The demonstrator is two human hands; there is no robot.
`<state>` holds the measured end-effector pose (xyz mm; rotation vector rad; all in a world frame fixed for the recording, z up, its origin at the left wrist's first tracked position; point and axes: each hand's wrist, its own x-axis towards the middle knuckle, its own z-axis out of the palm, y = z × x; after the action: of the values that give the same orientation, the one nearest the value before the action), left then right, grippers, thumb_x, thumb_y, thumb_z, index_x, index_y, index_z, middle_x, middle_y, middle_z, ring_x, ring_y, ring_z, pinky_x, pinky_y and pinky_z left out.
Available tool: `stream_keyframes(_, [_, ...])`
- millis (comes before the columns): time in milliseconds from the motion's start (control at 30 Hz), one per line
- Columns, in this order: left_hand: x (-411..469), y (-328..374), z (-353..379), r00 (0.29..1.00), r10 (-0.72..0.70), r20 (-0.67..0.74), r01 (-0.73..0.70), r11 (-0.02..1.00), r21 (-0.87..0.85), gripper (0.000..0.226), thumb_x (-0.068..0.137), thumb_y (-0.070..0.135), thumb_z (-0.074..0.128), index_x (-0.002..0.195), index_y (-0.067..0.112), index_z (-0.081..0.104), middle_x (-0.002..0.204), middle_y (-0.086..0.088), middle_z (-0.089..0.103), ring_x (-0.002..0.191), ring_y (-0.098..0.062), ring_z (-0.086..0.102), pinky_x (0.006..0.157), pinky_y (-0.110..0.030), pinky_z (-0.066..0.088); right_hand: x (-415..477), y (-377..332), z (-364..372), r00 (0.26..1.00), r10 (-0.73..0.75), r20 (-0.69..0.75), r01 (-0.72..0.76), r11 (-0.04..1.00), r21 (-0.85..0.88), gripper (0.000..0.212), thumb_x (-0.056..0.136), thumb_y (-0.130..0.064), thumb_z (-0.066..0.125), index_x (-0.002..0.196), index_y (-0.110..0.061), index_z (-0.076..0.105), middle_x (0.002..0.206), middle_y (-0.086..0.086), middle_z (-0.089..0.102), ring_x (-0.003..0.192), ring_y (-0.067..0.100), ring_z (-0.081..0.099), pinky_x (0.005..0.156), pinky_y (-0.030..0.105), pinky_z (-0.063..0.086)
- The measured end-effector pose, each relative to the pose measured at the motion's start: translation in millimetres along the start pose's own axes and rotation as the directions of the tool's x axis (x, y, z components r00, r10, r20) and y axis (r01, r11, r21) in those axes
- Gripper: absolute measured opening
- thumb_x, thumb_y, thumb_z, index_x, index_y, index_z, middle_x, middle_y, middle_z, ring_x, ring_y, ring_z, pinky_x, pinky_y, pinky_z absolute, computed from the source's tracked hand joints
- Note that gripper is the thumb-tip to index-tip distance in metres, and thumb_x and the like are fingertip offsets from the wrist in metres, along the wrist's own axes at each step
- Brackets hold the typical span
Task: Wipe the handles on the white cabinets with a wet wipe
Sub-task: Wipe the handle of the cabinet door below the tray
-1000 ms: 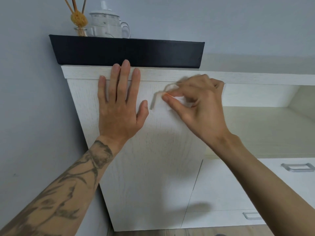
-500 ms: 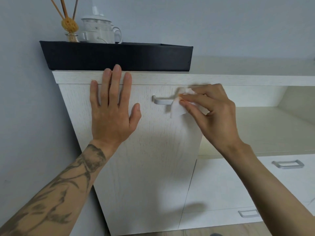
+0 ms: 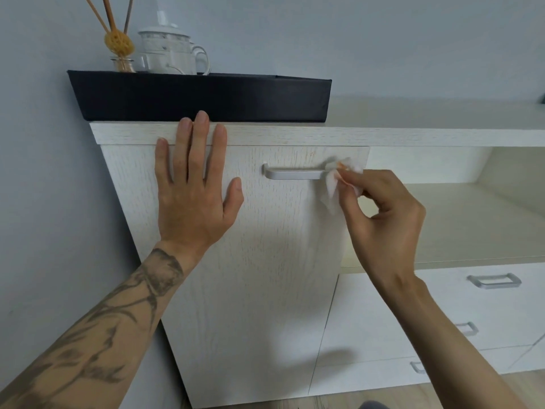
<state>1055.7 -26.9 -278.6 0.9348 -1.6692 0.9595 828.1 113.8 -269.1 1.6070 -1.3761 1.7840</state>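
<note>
Up and left of the door handle (image 3: 295,174), a reed diffuser (image 3: 119,42) and a white lidded jug (image 3: 171,51) stand in a black tray (image 3: 200,97) on the cabinet top; we count them no part of the job. Just left of the handle, the left hand (image 3: 193,199) lies flat on the white cabinet door (image 3: 259,276), fingers straight and spread, tips up on the edge of the cabinet top. We read this as a brace that holds the door closed, so rubbing does not swing it. The handle is a silver horizontal bar, bare along most of its length. At its right end the wet wipe (image 3: 333,187) is bunched against the bar, a loose corner hanging below. The right hand (image 3: 386,219) pinches the wipe between thumb and forefinger, other fingers curled, which we think presses the cloth round the metal. Below and right of the handle, three drawer handles (image 3: 494,281) show no wipe on them, so we judge the task barely begun.
</note>
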Motion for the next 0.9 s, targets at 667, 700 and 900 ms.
stream_keyframes(667, [-1, -1, -2, 1.000, 0.017, 0.010, -0.017, 1.000, 0.015, 0.072, 0.107, 0.040, 0.043, 0.166, 0.007, 0.017, 0.169, -0.021, 0.022, 0.157, -0.039, 0.017, 0.129, -0.058, 0.010, 6, -30, 48, 0.972, -0.227, 0.062, 0.233, 0.963, -0.135, 0.014, 0.096, -0.008, 0.076, 0.108, -0.014, 0.081, 0.105, 0.005, 0.070, 0.107, 0.021, 0.052, 0.087, 0.030, 0.045])
stream_keyframes(700, [-1, -1, -1, 1.000, 0.016, 0.010, -0.017, 1.000, 0.014, 0.073, 0.107, 0.041, 0.042, 0.166, 0.007, 0.016, 0.169, -0.021, 0.022, 0.157, -0.039, 0.017, 0.129, -0.058, 0.009, 2, -27, 41, 0.986, -0.165, 0.018, 0.166, 0.978, -0.130, 0.013, 0.096, -0.008, 0.076, 0.107, -0.014, 0.081, 0.104, 0.004, 0.069, 0.104, 0.019, 0.054, 0.085, 0.024, 0.044])
stream_keyframes(900, [-1, -1, -1, 1.000, 0.008, 0.006, -0.008, 1.000, 0.007, 0.072, 0.108, 0.042, 0.039, 0.167, 0.009, 0.015, 0.170, -0.021, 0.022, 0.158, -0.039, 0.016, 0.130, -0.057, 0.008, -15, -20, 10, 0.949, 0.296, -0.107, -0.290, 0.954, 0.074, 0.011, 0.094, -0.017, 0.079, 0.094, -0.021, 0.068, 0.087, -0.007, 0.069, 0.078, 0.008, 0.063, 0.072, 0.021, 0.052])
